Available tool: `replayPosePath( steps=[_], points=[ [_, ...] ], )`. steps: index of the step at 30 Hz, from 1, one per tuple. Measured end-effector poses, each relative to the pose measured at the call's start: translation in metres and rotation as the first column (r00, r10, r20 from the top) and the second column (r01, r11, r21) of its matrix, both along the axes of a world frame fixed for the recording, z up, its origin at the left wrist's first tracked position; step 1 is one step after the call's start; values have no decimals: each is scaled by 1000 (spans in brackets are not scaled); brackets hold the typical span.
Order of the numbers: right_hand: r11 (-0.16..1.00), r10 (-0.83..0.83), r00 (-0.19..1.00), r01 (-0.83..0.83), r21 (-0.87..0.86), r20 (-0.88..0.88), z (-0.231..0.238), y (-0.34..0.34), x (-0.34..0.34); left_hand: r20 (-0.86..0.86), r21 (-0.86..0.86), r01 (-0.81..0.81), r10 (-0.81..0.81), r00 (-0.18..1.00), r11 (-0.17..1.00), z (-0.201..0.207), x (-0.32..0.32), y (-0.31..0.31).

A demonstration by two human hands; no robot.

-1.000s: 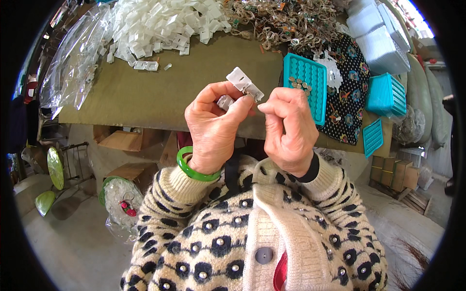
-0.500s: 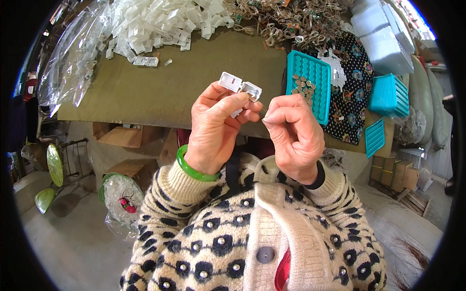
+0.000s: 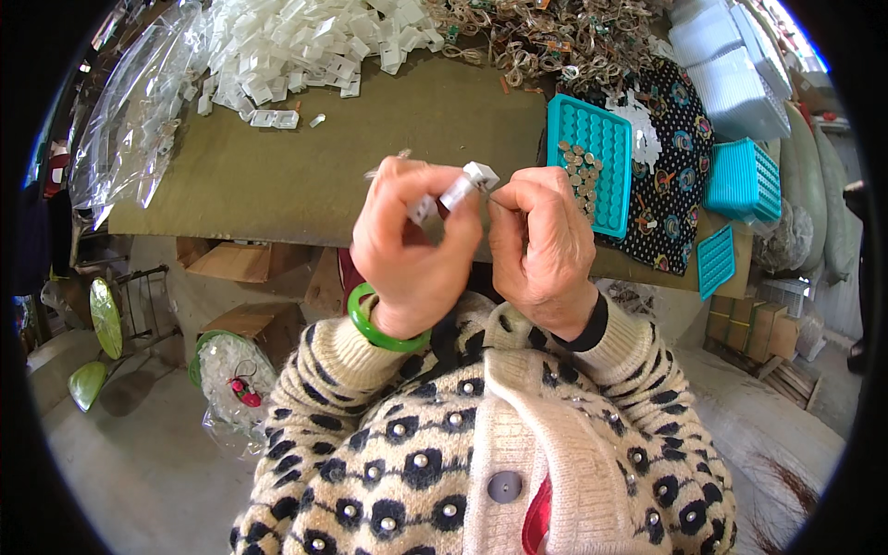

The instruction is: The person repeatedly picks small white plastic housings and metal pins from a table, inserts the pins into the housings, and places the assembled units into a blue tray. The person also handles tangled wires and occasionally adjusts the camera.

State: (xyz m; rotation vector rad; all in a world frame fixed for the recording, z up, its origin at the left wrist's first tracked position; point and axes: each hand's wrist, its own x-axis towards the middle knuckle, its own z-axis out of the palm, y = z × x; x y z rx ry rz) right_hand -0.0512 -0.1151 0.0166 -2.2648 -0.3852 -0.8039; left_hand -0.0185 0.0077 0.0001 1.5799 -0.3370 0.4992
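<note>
My left hand (image 3: 412, 245), with a green bangle at its wrist, is closed on a small white plastic case (image 3: 479, 176). The case is tilted up between thumb and forefinger. Another white piece (image 3: 421, 209) shows inside the curl of those fingers, slightly blurred; I cannot tell whether it belongs to the same case. Close by on the right, my right hand (image 3: 544, 245) is pinched against the end of the case. What its fingertips hold, if anything, is hidden. Both hands are raised over the near edge of the olive table (image 3: 370, 139).
White plastic cases (image 3: 305, 46) are heaped at the back left beside a clear plastic bag (image 3: 139, 120). Tangled wires with small boards (image 3: 555, 37) lie at the back. On the right, a turquoise tray (image 3: 610, 157) holds button cells (image 3: 580, 168), with stacked turquoise trays (image 3: 740, 180) beyond it.
My left hand has turned, so the opened case no longer faces up and looks folded. My right hand has moved left, and its fingertips now meet the case.
</note>
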Motion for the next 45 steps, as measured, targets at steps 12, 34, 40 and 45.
replayPosePath(
  steps=[12,34,40,45],
  points=[
    [807,189,839,164,568,-511,6,3,-10,-486,-837,14,-754,442,547,16,0,20],
    [606,350,792,215,766,-500,8,-1,-16,-270,-192,361,-403,874,913,3,-18,5],
    [988,-113,974,132,85,-196,17,-46,-13,-481,-712,262,-724,494,652,8,-15,14],
    [864,-350,936,308,-399,-34,5,-93,-1,-575,-703,248,-738,353,666,14,-10,14]
  ],
)
